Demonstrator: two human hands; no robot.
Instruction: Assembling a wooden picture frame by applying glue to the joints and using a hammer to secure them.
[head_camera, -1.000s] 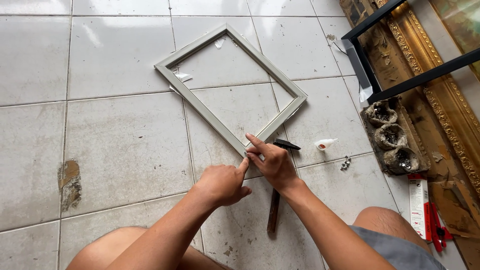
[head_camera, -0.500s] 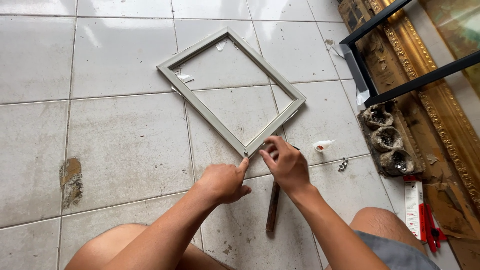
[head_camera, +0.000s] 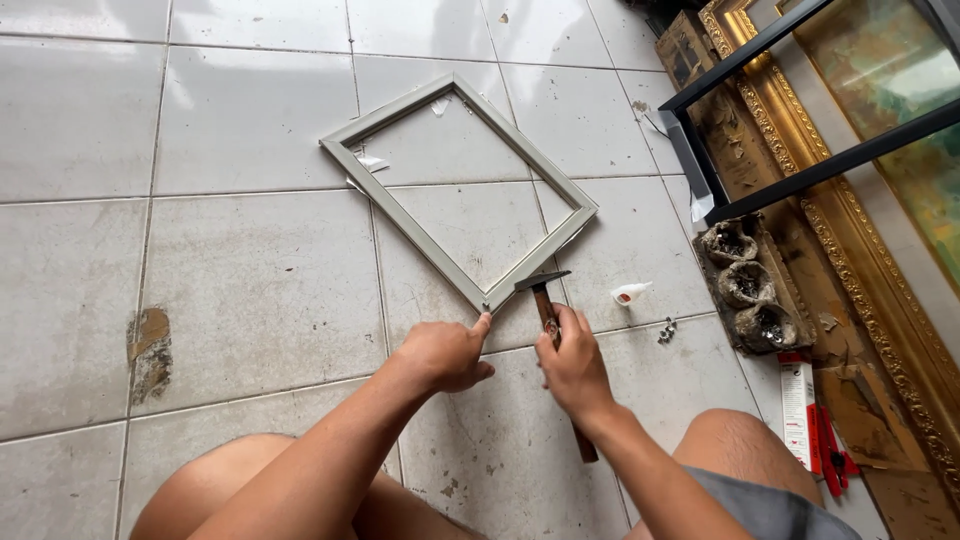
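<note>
The right hand (head_camera: 572, 368) hides the middle of the hammer (head_camera: 545, 300) handle; small metal bits (head_camera: 666, 331) too tiny to identify.

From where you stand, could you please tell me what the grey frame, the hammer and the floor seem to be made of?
The grey frame looks like wood painted matt grey, with mitred corners; the paint leaves it open. The hammer, gripped by the right hand, has a dark head, likely metal, on a brown wooden-looking handle. The floor is glossy pale tile, seemingly ceramic, with grout lines and one chipped patch.
</note>
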